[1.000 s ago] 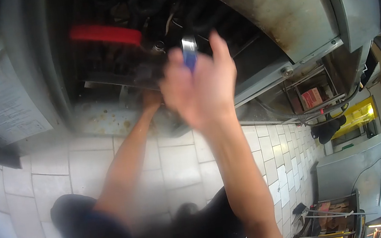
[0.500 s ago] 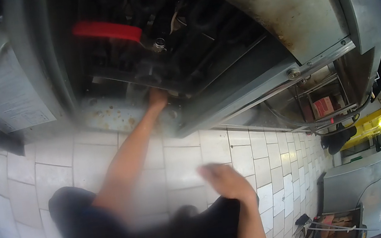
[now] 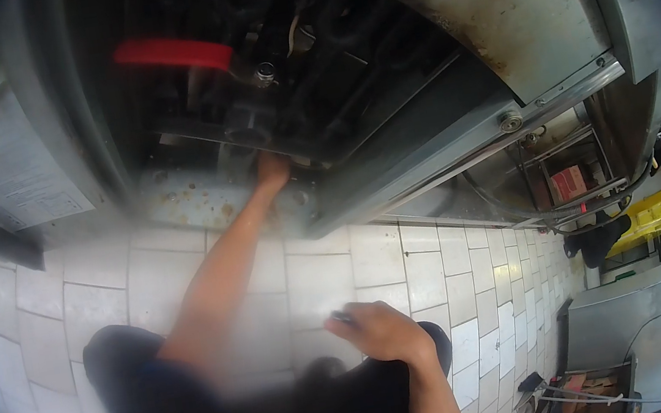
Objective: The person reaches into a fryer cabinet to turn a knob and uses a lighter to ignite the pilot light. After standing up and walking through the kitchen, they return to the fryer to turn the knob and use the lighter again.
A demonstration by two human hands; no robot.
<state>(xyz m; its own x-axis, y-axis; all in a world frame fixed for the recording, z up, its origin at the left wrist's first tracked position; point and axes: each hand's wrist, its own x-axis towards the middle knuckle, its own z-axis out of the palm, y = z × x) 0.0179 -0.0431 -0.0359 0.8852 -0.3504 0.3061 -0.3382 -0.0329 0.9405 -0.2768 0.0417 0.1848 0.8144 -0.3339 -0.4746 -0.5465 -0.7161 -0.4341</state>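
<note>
Above the white tiled floor [image 3: 320,281], the right hand [image 3: 379,329] curls around a small dark item [image 3: 344,316]; the left hand [image 3: 273,169] reaches into the metal appliance [image 3: 416,147], fingers hidden, grip unclear.

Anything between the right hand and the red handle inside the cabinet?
Yes, in this view: the left hand and the metal rail just above it cross the direct line from the right hand to the red handle. Depth unclear.
</note>
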